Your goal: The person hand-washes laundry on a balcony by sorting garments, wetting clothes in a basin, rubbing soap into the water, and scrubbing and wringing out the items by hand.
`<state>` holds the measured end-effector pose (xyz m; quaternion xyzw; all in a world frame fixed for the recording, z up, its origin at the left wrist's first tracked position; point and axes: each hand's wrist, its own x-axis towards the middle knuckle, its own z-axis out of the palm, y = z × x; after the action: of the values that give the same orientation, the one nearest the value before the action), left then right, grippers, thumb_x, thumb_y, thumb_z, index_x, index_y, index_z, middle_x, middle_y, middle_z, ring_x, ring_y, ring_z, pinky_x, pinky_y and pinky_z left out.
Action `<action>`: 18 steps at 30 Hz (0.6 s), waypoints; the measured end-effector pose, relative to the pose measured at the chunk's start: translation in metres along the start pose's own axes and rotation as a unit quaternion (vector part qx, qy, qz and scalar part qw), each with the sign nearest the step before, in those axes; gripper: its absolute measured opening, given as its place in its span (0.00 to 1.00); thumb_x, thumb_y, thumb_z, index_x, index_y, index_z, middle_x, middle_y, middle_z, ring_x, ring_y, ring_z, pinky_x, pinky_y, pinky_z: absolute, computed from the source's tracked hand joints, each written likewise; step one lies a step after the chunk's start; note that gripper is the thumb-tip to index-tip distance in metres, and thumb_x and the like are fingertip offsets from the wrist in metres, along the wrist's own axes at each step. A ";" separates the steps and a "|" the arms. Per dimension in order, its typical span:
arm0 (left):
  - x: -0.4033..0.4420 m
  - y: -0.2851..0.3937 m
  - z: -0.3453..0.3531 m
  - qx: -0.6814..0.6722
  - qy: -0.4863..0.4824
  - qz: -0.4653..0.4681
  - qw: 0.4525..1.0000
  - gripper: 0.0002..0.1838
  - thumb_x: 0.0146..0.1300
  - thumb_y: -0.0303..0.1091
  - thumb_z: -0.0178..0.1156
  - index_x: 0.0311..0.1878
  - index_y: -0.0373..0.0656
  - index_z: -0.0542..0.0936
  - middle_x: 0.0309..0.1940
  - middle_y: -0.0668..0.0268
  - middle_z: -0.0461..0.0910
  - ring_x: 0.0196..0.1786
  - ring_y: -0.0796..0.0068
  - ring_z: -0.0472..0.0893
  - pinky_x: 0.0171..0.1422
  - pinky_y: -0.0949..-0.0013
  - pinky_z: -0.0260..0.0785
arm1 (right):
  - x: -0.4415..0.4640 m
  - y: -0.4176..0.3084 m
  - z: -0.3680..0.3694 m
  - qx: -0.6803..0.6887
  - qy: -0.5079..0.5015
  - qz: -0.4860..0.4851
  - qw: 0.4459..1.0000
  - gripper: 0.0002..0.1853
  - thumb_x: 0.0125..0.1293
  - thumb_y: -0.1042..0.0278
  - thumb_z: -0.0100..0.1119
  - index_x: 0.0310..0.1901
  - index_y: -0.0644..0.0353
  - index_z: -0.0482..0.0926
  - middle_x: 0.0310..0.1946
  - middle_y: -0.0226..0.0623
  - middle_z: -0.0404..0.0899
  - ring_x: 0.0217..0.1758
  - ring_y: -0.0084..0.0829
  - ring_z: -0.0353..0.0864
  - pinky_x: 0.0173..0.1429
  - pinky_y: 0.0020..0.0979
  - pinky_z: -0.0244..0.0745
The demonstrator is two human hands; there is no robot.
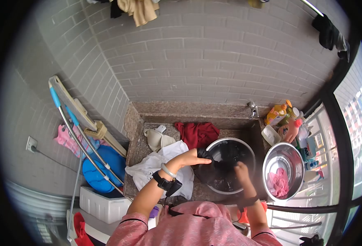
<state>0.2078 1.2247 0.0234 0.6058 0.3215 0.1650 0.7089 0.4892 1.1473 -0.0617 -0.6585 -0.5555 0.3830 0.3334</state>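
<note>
My left hand (pixel 194 157) is closed around a bunched black cloth (pixel 205 155) at the left rim of a metal basin (pixel 252 149). The basin holds dark water and stands in the stone sink. My right hand (pixel 242 171), somewhat blurred, is curled into a fist over the basin's right side, with dark fabric at its fingers. Where the black cloth meets the dark water is hard to make out. Left of the basin lie a white garment (pixel 148 170), a beige bra (pixel 158 140) and a dark red cloth (pixel 196 133).
A second metal basin (pixel 267 168) with a pink cloth (pixel 278 182) stands at right. Behind it are several bottles (pixel 289 129). The tap (pixel 252 110) is on the back wall. Mop poles (pixel 76 141), a blue basin (pixel 101 174) and a white foam box (pixel 99 207) are at left.
</note>
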 end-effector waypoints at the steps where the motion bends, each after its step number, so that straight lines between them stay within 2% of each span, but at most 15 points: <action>1: 0.005 -0.017 -0.007 0.043 0.007 0.014 0.999 0.16 0.56 0.33 0.64 0.48 0.38 0.78 0.41 0.71 0.80 0.43 0.83 0.76 0.49 0.76 0.69 | 0.003 -0.031 -0.018 0.107 0.000 0.034 0.994 0.09 0.57 0.69 0.52 0.35 0.64 0.78 0.35 0.34 0.78 0.38 0.38 0.79 0.45 0.35 0.72; 3: 0.007 -0.032 -0.014 0.103 0.073 0.051 0.991 0.17 0.55 0.31 0.64 0.48 0.38 0.78 0.40 0.70 0.80 0.43 0.82 0.75 0.48 0.75 0.69 | 0.013 -0.031 -0.019 0.211 0.124 -0.124 0.962 0.09 0.57 0.70 0.52 0.36 0.64 0.77 0.31 0.31 0.78 0.35 0.33 0.78 0.44 0.32 0.72; 4: 0.011 -0.040 -0.016 0.097 0.108 0.100 0.984 0.18 0.53 0.30 0.65 0.47 0.37 0.77 0.39 0.69 0.80 0.42 0.80 0.75 0.48 0.74 0.68 | 0.016 -0.050 -0.024 0.278 0.115 -0.099 0.949 0.09 0.58 0.69 0.52 0.37 0.63 0.77 0.31 0.32 0.78 0.35 0.32 0.79 0.45 0.31 0.72; 5: 0.011 -0.049 -0.020 0.090 0.128 0.080 0.984 0.19 0.50 0.30 0.66 0.47 0.38 0.78 0.40 0.66 0.82 0.43 0.80 0.77 0.49 0.73 0.68 | 0.021 -0.072 -0.031 0.344 0.108 -0.075 0.930 0.09 0.59 0.68 0.52 0.38 0.62 0.77 0.30 0.33 0.79 0.35 0.31 0.79 0.46 0.31 0.72; 6: 0.016 -0.065 -0.024 0.069 0.136 0.083 0.985 0.19 0.49 0.32 0.67 0.46 0.38 0.79 0.40 0.64 0.82 0.43 0.77 0.77 0.49 0.73 0.68 | 0.020 -0.109 -0.045 0.461 0.034 0.004 0.887 0.09 0.59 0.68 0.51 0.38 0.61 0.77 0.32 0.35 0.80 0.36 0.31 0.79 0.47 0.32 0.73; 7: 0.024 -0.088 -0.031 0.049 0.143 0.085 0.985 0.20 0.49 0.34 0.67 0.45 0.37 0.79 0.40 0.63 0.82 0.44 0.75 0.78 0.49 0.72 0.68 | 0.018 -0.147 -0.060 0.567 -0.038 0.084 0.819 0.09 0.60 0.68 0.50 0.38 0.61 0.77 0.33 0.36 0.80 0.37 0.31 0.80 0.48 0.32 0.73; 8: 0.029 -0.109 -0.035 0.113 0.220 0.088 0.965 0.20 0.48 0.41 0.68 0.42 0.37 0.80 0.36 0.60 0.82 0.42 0.69 0.80 0.48 0.70 0.69 | 0.020 -0.171 -0.069 0.591 -0.064 0.073 0.800 0.10 0.60 0.67 0.50 0.39 0.61 0.77 0.34 0.36 0.81 0.39 0.32 0.80 0.49 0.34 0.73; 9: 0.028 -0.110 -0.034 0.108 0.217 0.089 0.966 0.20 0.48 0.41 0.68 0.42 0.37 0.80 0.36 0.60 0.82 0.42 0.69 0.80 0.48 0.70 0.69 | 0.022 -0.193 -0.075 0.616 -0.091 0.061 0.780 0.10 0.61 0.67 0.50 0.40 0.61 0.77 0.36 0.37 0.81 0.40 0.33 0.80 0.51 0.35 0.73; 11: 0.025 -0.103 -0.032 0.210 0.323 -0.040 0.922 0.23 0.49 0.45 0.67 0.42 0.36 0.79 0.37 0.55 0.80 0.42 0.65 0.79 0.47 0.69 0.69 | 0.021 -0.240 -0.084 0.641 -0.079 0.011 0.763 0.11 0.62 0.66 0.49 0.41 0.61 0.77 0.38 0.37 0.81 0.42 0.34 0.80 0.52 0.36 0.73; 12: 0.032 -0.122 -0.024 0.215 0.418 0.021 0.883 0.27 0.49 0.43 0.67 0.48 0.35 0.74 0.40 0.54 0.78 0.43 0.65 0.77 0.48 0.67 0.68 | 0.020 -0.258 -0.088 0.637 -0.071 -0.018 0.767 0.12 0.63 0.65 0.49 0.42 0.61 0.77 0.39 0.37 0.81 0.43 0.34 0.80 0.53 0.36 0.73; 13: 0.031 -0.119 -0.014 0.210 0.418 0.023 0.883 0.27 0.49 0.43 0.67 0.48 0.35 0.74 0.40 0.54 0.78 0.43 0.65 0.77 0.48 0.67 0.68 | 0.019 -0.274 -0.092 0.632 -0.065 -0.046 0.771 0.12 0.63 0.65 0.49 0.43 0.61 0.77 0.39 0.36 0.81 0.44 0.34 0.79 0.54 0.37 0.72; 15: 0.028 -0.105 0.005 0.070 0.408 0.128 0.901 0.31 0.48 0.40 0.68 0.52 0.35 0.69 0.43 0.55 0.74 0.45 0.64 0.75 0.48 0.66 0.68 | 0.023 -0.292 -0.100 0.633 -0.079 -0.093 0.764 0.12 0.64 0.66 0.48 0.44 0.61 0.77 0.41 0.37 0.80 0.46 0.33 0.79 0.56 0.37 0.71; 16: 0.024 -0.093 0.014 0.028 0.345 0.119 0.931 0.31 0.49 0.39 0.68 0.54 0.40 0.66 0.48 0.62 0.70 0.51 0.69 0.72 0.51 0.68 0.65 | 0.023 -0.302 -0.102 0.638 -0.065 -0.101 0.760 0.12 0.64 0.66 0.49 0.44 0.61 0.77 0.41 0.37 0.80 0.46 0.33 0.79 0.56 0.36 0.71; 18: 0.029 -0.082 0.030 0.074 0.313 0.162 0.933 0.29 0.49 0.39 0.68 0.53 0.40 0.68 0.48 0.62 0.71 0.50 0.70 0.72 0.51 0.67 0.66 | 0.022 -0.325 -0.107 0.643 -0.051 -0.126 0.754 0.11 0.64 0.67 0.49 0.44 0.62 0.77 0.41 0.37 0.80 0.46 0.32 0.79 0.56 0.35 0.71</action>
<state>0.2361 1.2027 -0.0614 0.6177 0.4358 0.4351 0.4892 0.4301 1.2198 0.2688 -0.1924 -0.2729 0.6374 0.6944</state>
